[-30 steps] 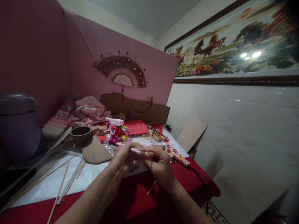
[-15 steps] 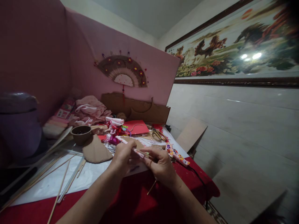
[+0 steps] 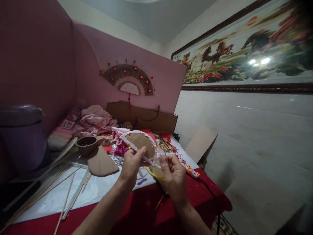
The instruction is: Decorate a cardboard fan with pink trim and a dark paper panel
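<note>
Cardboard wedge [image 3: 101,161] lying leftward on the table [image 3: 36,225], the left hand [image 3: 130,164] now pinches the ribbon-edged fan [image 3: 141,142], raised upright from low so its face shows, while a yellow strip [image 3: 152,173] sits pinched in the right hand [image 3: 172,173].

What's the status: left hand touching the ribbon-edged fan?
Touching. Head view shows the left hand pinching the ribbon-edged fan at its lower edge.

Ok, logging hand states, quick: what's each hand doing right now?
Left hand: closed, grip on the small cardboard fan.
Right hand: closed, apparently pinching a yellow strip.
</note>
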{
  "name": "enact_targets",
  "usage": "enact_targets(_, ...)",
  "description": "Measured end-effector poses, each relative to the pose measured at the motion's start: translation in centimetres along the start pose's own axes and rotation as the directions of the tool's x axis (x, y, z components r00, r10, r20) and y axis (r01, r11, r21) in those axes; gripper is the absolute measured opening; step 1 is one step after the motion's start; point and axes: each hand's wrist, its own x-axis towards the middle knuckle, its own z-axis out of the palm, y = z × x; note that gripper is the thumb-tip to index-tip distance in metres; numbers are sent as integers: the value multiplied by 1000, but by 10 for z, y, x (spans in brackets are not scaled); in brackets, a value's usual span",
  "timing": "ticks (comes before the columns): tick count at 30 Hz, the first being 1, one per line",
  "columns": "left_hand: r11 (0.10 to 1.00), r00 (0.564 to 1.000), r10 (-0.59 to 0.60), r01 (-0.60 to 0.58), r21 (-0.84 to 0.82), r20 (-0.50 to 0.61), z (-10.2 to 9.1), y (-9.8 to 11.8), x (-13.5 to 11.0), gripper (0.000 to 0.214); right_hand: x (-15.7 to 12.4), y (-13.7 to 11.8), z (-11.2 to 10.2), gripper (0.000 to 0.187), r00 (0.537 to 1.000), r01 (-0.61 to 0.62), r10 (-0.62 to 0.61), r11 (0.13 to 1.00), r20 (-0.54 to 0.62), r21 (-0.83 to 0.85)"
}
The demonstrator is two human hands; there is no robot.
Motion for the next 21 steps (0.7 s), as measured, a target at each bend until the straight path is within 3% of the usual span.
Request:
enact_targets(2, 998, 998, 10, -14, 68, 65, 1, 0, -3, 23, 14, 1, -5, 29, 994, -4, 2, 1000, -106, -12)
enact_targets(4, 992, 990, 0, -18, 128, 140, 1, -2, -6, 24, 31, 4, -12, 34, 992, -25, 24, 1000, -120, -11)
enact_targets(8, 982, 965, -19, -31, 185, 261, -1, -5, -8, 23, 58, 6, -19, 42, 992, -93, 80, 986, 94, 140)
enact_targets(13, 985, 920, -58, -11, 173, 387, -1, -6, -9, 24, 65, -5, -18, 28, 958, -149, 74, 954, 276, 262)
enact_targets(15, 990, 929, 7, -58, 128, 369, 1, -3, -10, 26, 63, -8, -19, 25, 964, -120, 54, 963, 261, 243)
enact_targets(18, 982, 958, 166, -182, 45, 235, 3, 4, -12, 35, 59, -11, -24, 23, 979, -57, 11, 974, 203, 220)
enact_targets(21, 979, 967, 202, -199, -39, 158, 3, 12, -13, 34, 52, -12, -30, 20, 986, -22, -8, 984, 168, 178)
